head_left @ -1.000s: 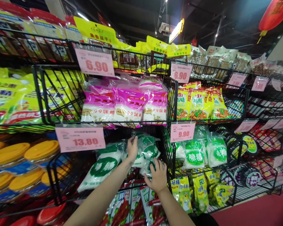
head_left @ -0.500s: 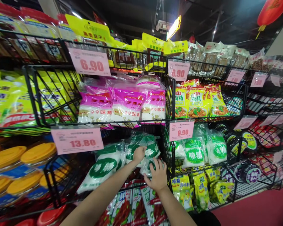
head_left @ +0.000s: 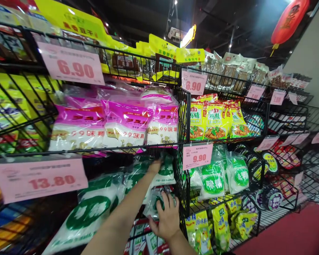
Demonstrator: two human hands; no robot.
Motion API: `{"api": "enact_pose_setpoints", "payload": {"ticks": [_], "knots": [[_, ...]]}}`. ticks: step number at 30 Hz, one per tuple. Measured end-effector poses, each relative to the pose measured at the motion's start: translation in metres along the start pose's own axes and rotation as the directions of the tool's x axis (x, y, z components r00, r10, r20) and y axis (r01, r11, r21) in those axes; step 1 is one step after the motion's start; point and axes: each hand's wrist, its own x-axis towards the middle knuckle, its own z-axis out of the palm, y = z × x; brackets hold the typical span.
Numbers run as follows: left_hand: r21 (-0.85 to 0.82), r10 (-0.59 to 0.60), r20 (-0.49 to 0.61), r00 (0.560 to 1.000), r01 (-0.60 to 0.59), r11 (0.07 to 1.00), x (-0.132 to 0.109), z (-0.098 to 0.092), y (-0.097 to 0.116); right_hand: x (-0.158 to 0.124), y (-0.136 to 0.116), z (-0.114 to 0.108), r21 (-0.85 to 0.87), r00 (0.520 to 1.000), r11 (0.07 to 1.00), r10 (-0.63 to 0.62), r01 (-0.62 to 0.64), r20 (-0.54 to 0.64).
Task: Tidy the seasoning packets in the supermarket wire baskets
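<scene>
Green-and-white bags, with white contents, fill a low wire basket in front of me. My left hand reaches deep over these bags toward the back of the basket. Its fingers are lost in the shade there, beside an upright green-and-white bag. Lower and nearer, my right hand rests with fingers spread against a smaller clear-and-green bag at the basket's front. Part of that bag is hidden behind the fingers.
Pink-and-white bags stand on the wire shelf above my arms. A black wire divider rises right of my hands. Price cards hang from the shelf edges. Yellow packets sit low at right.
The view has come closer and turned, so the shelves sit further left. My left hand has pushed further back, its fingers now hidden. My right hand stays at the small bag.
</scene>
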Motion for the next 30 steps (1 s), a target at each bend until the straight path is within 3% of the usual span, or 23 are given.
{"api": "enact_pose_setpoints", "payload": {"ticks": [5, 8, 10, 12, 14, 16, 20, 22, 23, 25, 27, 28, 29, 30], "knots": [[0.213, 0.042, 0.026, 0.999, -0.046, 0.976, -0.009, 0.020, -0.004, -0.001, 0.000, 0.001, 0.002, 1.000, 1.000, 0.000, 0.000, 0.000], [0.294, 0.102, 0.010, 0.995, -0.100, 0.951, -0.024, 0.015, -0.004, -0.001, 0.000, 0.003, 0.000, 1.000, 1.000, 0.011, -0.011, 0.012], [0.341, 0.211, 0.010, 0.977, -0.201, 0.918, -0.038, 0.008, -0.008, -0.002, -0.001, 0.005, -0.003, 1.000, 1.000, 0.014, -0.014, 0.018], [0.340, 0.319, 0.168, 0.933, -0.358, 0.869, -0.052, 0.002, -0.016, -0.002, -0.001, 0.006, -0.003, 1.000, 1.000, 0.016, -0.016, 0.022], [0.241, 0.329, 0.403, 0.854, -0.446, 0.862, -0.059, -0.003, -0.023, -0.002, -0.001, 0.006, -0.001, 0.999, 1.000, 0.016, -0.016, 0.032], [0.097, 0.259, 0.514, 0.818, -0.356, 0.930, -0.059, -0.005, -0.022, -0.001, -0.001, 0.005, 0.001, 0.999, 1.000, 0.017, -0.017, 0.049], [-0.059, 0.162, 0.493, 0.855, -0.153, 0.987, -0.053, -0.016, 0.000, 0.000, 0.000, 0.004, -0.003, 0.998, 1.000, 0.022, -0.022, 0.052], [-0.113, 0.175, 0.542, 0.822, -0.135, 0.984, -0.060, -0.035, 0.009, -0.001, -0.001, 0.004, -0.010, 0.999, 0.999, 0.033, -0.033, 0.015], [-0.169, 0.193, 0.585, 0.788, -0.115, 0.979, -0.067, -0.048, 0.010, -0.001, -0.001, 0.004, -0.014, 0.999, 0.999, 0.043, -0.043, -0.013], [-0.297, 0.226, 0.699, 0.678, -0.012, 0.955, -0.091, -0.075, 0.005, -0.001, -0.002, 0.004, -0.017, 0.995, 0.998, 0.066, -0.067, -0.072], [-0.299, 0.190, 0.822, 0.537, 0.123, 0.946, -0.121, -0.094, -0.007, -0.002, -0.003, 0.004, -0.001, 0.990, 0.996, 0.087, -0.088, -0.111], [-0.281, 0.171, 0.842, 0.512, 0.147, 0.948, -0.137, -0.098, -0.013, -0.002, -0.004, 0.003, 0.012, 0.988, 0.995, 0.095, -0.094, -0.119], [-0.271, 0.161, 0.832, 0.531, 0.137, 0.953, -0.152, -0.098, -0.018, -0.002, -0.004, 0.002, 0.024, 0.987, 0.995, 0.102, -0.100, -0.123], [-0.279, 0.171, 0.792, 0.586, 0.098, 0.955, -0.164, -0.096, -0.022, -0.002, -0.004, 0.002, 0.032, 0.986, 0.994, 0.109, -0.106, -0.126]]}}
